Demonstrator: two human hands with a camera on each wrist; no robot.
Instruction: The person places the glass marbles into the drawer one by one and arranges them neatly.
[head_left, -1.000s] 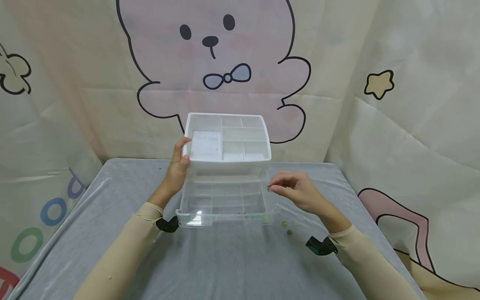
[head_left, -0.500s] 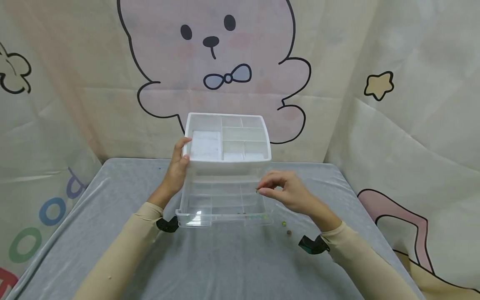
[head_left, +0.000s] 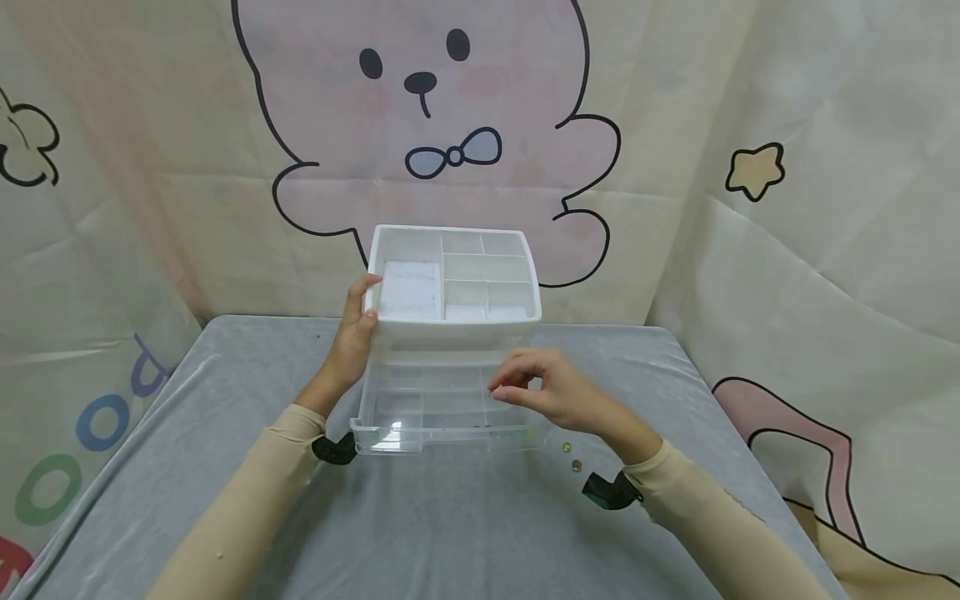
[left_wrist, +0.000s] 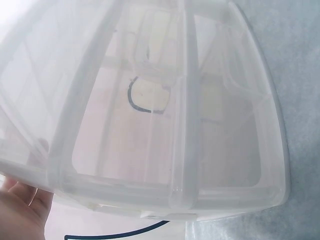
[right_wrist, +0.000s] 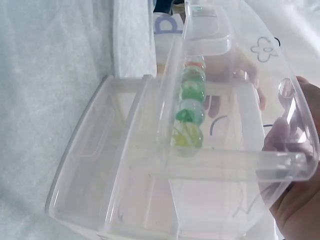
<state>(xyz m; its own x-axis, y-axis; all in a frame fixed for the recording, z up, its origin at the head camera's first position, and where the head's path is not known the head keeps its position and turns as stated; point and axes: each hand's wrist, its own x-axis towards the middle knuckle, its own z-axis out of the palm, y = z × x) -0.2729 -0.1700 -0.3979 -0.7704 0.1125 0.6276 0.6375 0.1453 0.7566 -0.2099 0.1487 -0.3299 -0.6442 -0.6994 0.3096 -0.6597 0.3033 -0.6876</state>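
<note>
A translucent plastic drawer organizer (head_left: 450, 343) stands on the table, its white top tray (head_left: 491, 267) divided into compartments. Its clear drawer (head_left: 390, 408) is pulled out toward me. My left hand (head_left: 351, 354) grips the organizer's upper left side, thumb near the tray rim. Over the right part of the drawer, my right hand (head_left: 558, 396) pinches a small marble (head_left: 491, 392) between thumb and fingertips, mostly hidden. Several green, yellow and clear marbles (right_wrist: 187, 135) lie in a row inside the drawer in the right wrist view.
Right of the drawer, a yellow-green marble (head_left: 566, 447) and a brownish marble (head_left: 577, 466) lie on the grey tablecloth (head_left: 450, 533). A printed cloth backdrop (head_left: 660, 100) with a bear hangs behind and beside the table.
My right hand has moved left with the pinched marble, from beside the drawer to over its right compartments. The left hand and organizer hold still.
</note>
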